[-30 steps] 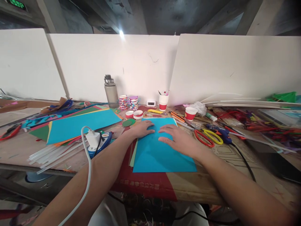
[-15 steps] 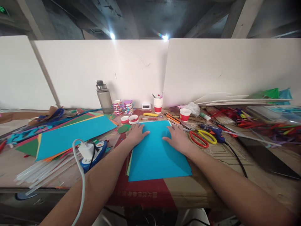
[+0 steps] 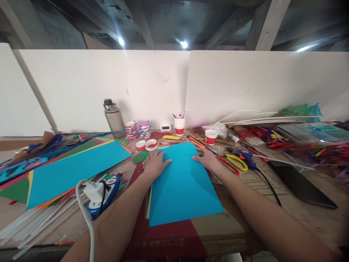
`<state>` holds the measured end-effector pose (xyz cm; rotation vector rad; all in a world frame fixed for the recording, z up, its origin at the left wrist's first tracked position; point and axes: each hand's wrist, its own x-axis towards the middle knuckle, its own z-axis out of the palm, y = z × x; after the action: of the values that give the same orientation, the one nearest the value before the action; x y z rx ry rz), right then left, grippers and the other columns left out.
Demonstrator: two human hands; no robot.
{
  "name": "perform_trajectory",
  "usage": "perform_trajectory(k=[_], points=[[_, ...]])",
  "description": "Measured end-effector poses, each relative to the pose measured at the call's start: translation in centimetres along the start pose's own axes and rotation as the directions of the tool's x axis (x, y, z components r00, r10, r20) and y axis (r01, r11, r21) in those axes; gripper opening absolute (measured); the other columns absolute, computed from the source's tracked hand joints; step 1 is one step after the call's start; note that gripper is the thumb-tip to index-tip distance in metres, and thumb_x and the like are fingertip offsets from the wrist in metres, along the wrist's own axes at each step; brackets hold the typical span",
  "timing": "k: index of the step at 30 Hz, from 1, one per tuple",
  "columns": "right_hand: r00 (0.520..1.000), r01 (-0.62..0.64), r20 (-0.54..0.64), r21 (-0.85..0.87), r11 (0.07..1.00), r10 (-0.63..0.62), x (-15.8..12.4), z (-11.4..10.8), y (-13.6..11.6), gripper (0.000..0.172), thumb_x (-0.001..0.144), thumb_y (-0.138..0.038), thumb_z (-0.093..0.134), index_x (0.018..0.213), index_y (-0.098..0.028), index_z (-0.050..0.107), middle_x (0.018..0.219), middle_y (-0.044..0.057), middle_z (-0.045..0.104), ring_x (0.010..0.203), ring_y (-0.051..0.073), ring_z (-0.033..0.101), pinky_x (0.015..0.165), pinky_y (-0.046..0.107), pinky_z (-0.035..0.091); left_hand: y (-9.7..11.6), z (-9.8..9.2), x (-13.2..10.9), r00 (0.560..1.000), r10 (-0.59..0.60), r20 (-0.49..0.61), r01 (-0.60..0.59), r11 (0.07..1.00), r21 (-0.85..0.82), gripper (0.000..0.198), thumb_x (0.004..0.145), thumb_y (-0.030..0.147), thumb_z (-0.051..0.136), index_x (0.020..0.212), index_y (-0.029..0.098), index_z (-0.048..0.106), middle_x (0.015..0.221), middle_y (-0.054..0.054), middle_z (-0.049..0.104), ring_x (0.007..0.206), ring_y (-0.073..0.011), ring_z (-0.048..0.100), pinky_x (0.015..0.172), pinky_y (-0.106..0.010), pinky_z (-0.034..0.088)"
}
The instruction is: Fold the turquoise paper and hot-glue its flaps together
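Note:
A sheet of blue paper [image 3: 185, 189] lies in front of me on a red and brown cardboard surface, with pale green edges of other sheets showing under its left side. My left hand [image 3: 156, 165] rests at the paper's upper left edge, fingers extended and thumb lying over the sheet. At the upper right edge is my right hand [image 3: 207, 160], thumb over the paper and fingers pointing away along the border. Both hands look open; their undersides are hidden. Close to the left fingertips are a green paper disc [image 3: 140, 157] and a red-and-white paper ring [image 3: 151, 145].
Coloured sheets [image 3: 79, 163] and a power strip [image 3: 105, 196] with a white cable lie left. Scissors [image 3: 236, 162], a glue gun [image 3: 247, 158] and a black tablet-like slab [image 3: 302, 183] lie right. A bottle [image 3: 113, 122], pen cup [image 3: 179, 125] and paper cup [image 3: 211, 137] stand behind.
The view has tilted and shifted, so the table objects sit further left and lower. My hands remain at the same two edges of the blue paper; the right fingers reach less far over it.

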<state>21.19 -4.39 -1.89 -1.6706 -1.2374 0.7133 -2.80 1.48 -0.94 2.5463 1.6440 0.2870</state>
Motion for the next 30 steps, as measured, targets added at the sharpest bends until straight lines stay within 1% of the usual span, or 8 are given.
perform_trajectory(k=[5, 10, 13, 17, 19, 23, 26, 30], points=[[0.997, -0.008, 0.083, 0.080, 0.997, 0.002, 0.5, 0.1, 0.0, 0.018, 0.064, -0.033, 0.071, 0.075, -0.018, 0.071, 0.065, 0.002, 0.069, 0.054, 0.018, 0.060, 0.049, 0.027, 0.043, -0.2, 0.1, -0.1, 1.000, -0.004, -0.004, 0.004, 0.999, -0.035, 0.060, 0.091, 0.053, 0.044, 0.136, 0.014, 0.048, 0.149, -0.019, 0.036, 0.138, -0.0356, 0.029, 0.108, -0.051, 0.026], [0.990, 0.091, 0.102, 0.094, 0.991, -0.101, 0.2, 0.1, -0.3, 0.016, 0.065, -0.036, 0.066, 0.065, -0.020, 0.067, 0.062, -0.001, 0.065, 0.055, 0.016, 0.055, 0.051, 0.027, 0.039, -0.6, 0.5, 0.0, 0.997, 0.001, -0.074, -0.010, 0.992, -0.125, 0.055, 0.088, 0.050, 0.051, 0.131, 0.016, 0.052, 0.146, -0.019, 0.040, 0.136, -0.0360, 0.032, 0.107, -0.053, 0.027], [0.987, 0.087, 0.112, 0.250, 0.964, -0.119, -0.2, 0.1, -0.5, 0.020, 0.066, -0.040, 0.065, 0.070, -0.020, 0.064, 0.068, -0.001, 0.066, 0.057, 0.015, 0.055, 0.054, 0.027, 0.042, -0.7, 0.4, 0.4, 0.978, -0.063, -0.197, 0.018, 0.975, -0.220, 0.054, 0.089, 0.048, 0.049, 0.131, 0.014, 0.051, 0.142, -0.019, 0.046, 0.132, -0.0364, 0.038, 0.105, -0.053, 0.030], [0.992, 0.003, 0.110, 0.448, 0.894, -0.058, -1.0, 0.0, -1.2, 0.024, 0.064, -0.042, 0.069, 0.068, -0.021, 0.059, 0.061, -0.004, 0.061, 0.053, 0.014, 0.052, 0.052, 0.027, 0.041, -0.9, -0.1, 1.1, 0.892, -0.178, -0.416, -0.013, 0.908, -0.418, 0.053, 0.087, 0.044, 0.054, 0.129, 0.011, 0.049, 0.134, -0.021, 0.051, 0.128, -0.0346, 0.043, 0.104, -0.051, 0.032], [0.994, -0.032, 0.108, 0.487, 0.873, -0.024, -1.4, -0.2, -1.6, 0.026, 0.062, -0.042, 0.072, 0.069, -0.021, 0.060, 0.060, -0.003, 0.062, 0.053, 0.014, 0.053, 0.053, 0.027, 0.042, -1.2, -0.2, 1.5, 0.868, -0.237, -0.437, -0.066, 0.817, -0.573, 0.055, 0.084, 0.043, 0.060, 0.128, 0.012, 0.048, 0.134, -0.020, 0.052, 0.127, -0.0318, 0.045, 0.105, -0.048, 0.034], [0.988, -0.079, 0.154, 0.577, 0.813, -0.014, -2.1, -0.5, -2.6, 0.033, 0.059, -0.046, 0.076, 0.078, -0.022, 0.065, 0.073, 0.002, 0.070, 0.063, 0.020, 0.062, 0.062, 0.033, 0.049, -1.4, -0.3, 2.0, 0.902, -0.359, -0.239, -0.042, 0.478, -0.877, 0.063, 0.081, 0.041, 0.065, 0.133, 0.015, 0.041, 0.130, -0.018, 0.056, 0.120, -0.0266, 0.055, 0.099, -0.040, 0.042], [0.983, -0.071, 0.179, 0.606, 0.792, -0.049, -2.7, -0.7, -3.4, 0.036, 0.058, -0.048, 0.077, 0.081, -0.023, 0.065, 0.082, 0.003, 0.072, 0.070, 0.023, 0.065, 0.065, 0.035, 0.051, -1.1, -0.6, 1.8, 0.888, -0.414, -0.202, -0.068, 0.317, -0.946, 0.065, 0.078, 0.042, 0.068, 0.133, 0.017, 0.042, 0.142, -0.015, 0.046, 0.132, -0.0259, 0.044, 0.104, -0.036, 0.039], [0.982, -0.020, 0.164, 0.583, 0.812, -0.094, -3.2, -1.0, -3.8, 0.036, 0.064, -0.051, 0.074, 0.087, -0.024, 0.065, 0.093, 0.004, 0.073, 0.078, 0.025, 0.067, 0.068, 0.037, 0.053, -0.3, -1.7, 1.0, 0.962, -0.255, -0.094, -0.081, 0.061, -0.995, 0.056, 0.073, 0.047, 0.071, 0.120, 0.020, 0.055, 0.130, -0.012, 0.059, 0.120, -0.0296, 0.055, 0.098, -0.041, 0.047]])
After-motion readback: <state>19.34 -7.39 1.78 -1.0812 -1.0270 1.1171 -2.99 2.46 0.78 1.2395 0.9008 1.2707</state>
